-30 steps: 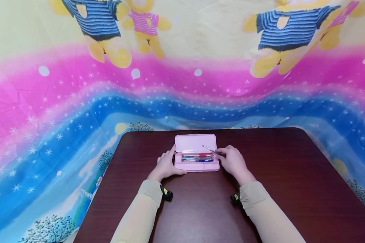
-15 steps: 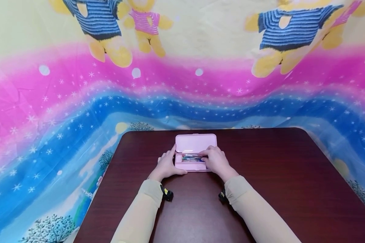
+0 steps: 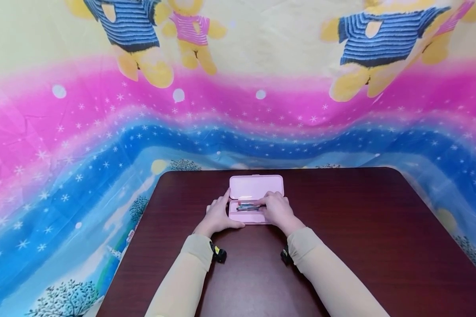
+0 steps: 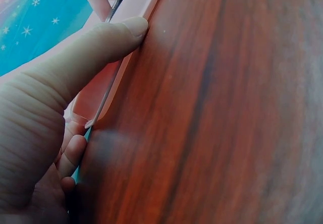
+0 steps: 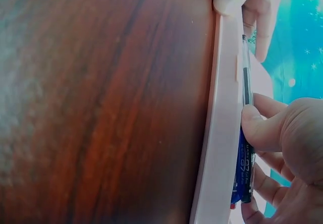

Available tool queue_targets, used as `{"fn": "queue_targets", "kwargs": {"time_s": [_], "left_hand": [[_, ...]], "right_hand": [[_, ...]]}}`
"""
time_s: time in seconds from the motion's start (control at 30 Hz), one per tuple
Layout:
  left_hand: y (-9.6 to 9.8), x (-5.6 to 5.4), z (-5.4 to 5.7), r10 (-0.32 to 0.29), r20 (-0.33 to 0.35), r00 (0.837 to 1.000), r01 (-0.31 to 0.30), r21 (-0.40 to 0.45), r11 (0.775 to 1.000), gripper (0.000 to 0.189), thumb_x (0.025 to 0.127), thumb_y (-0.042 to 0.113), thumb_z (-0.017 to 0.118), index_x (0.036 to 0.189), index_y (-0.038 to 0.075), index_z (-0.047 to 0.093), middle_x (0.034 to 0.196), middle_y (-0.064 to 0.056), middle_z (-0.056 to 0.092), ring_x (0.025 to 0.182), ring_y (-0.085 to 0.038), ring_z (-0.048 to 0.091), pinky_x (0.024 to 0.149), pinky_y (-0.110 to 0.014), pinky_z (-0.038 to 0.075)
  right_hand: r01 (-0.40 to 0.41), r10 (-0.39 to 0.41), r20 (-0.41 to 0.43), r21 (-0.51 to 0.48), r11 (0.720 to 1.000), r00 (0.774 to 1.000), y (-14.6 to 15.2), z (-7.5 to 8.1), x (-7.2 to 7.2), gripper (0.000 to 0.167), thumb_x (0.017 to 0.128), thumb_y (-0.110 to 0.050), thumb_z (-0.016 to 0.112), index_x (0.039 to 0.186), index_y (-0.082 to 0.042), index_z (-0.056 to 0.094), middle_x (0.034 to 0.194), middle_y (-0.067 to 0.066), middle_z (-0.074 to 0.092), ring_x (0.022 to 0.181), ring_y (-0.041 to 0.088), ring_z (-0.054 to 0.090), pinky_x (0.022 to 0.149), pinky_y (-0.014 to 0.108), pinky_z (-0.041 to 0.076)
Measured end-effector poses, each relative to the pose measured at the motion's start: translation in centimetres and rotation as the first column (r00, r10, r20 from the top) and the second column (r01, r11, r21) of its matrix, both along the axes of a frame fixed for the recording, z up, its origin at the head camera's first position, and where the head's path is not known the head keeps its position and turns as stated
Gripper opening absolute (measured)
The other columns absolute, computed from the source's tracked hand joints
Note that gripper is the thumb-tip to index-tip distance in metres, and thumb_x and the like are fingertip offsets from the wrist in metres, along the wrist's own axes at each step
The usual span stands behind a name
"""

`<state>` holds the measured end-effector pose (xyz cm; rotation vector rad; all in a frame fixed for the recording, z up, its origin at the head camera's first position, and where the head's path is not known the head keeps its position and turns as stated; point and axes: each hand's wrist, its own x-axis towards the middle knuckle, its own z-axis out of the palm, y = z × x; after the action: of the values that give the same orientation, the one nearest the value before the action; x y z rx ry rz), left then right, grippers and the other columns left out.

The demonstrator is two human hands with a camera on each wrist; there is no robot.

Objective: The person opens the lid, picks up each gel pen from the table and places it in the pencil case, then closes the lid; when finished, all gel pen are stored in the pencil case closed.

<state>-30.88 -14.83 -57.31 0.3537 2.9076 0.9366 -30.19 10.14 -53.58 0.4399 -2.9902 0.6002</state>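
Observation:
A pink pencil case (image 3: 256,187) stands with its lid raised near the table's far edge. Several pens (image 3: 246,208) lie in its tray. My left hand (image 3: 217,217) grips the case's left end, thumb along the front wall and fingers round the side. My right hand (image 3: 279,212) is over the right part of the tray, covering the pens' right ends. In the right wrist view it pinches a clear-barrelled pen (image 5: 247,80) with a black grip between thumb and fingers, lengthwise along the case. A blue pen (image 5: 236,186) shows right beside that one.
The dark wooden table (image 3: 365,237) extends on both sides of the case and in front of it. A printed cloth (image 3: 238,123) with bears and snowflakes hangs behind the table. Each wrist wears a small black camera (image 3: 219,254).
My right hand has moved left from the case's right end and lowered the pen, earlier held slanting above the tray, in among the others. The left hand has kept its hold on the case.

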Motion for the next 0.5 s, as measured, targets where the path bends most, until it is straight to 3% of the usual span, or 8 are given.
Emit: {"fn": "queue_targets", "kwargs": {"time_s": [0.5], "left_hand": [[0.06, -0.05, -0.02, 0.000, 0.006, 1.000, 0.000, -0.008, 1.000, 0.150, 0.065, 0.065, 0.101, 0.180, 0.022, 0.013, 0.160, -0.010, 0.058, 0.143, -0.036, 0.052, 0.119, -0.059, 0.037]], "right_hand": [[-0.022, 0.022, -0.001, 0.015, 1.000, 1.000, -0.26, -0.16, -0.59, 0.030, 0.096, -0.013, 0.081, 0.113, -0.037, 0.089, 0.108, 0.001, 0.077, 0.101, 0.027, 0.062, 0.090, 0.055, 0.049]]}}
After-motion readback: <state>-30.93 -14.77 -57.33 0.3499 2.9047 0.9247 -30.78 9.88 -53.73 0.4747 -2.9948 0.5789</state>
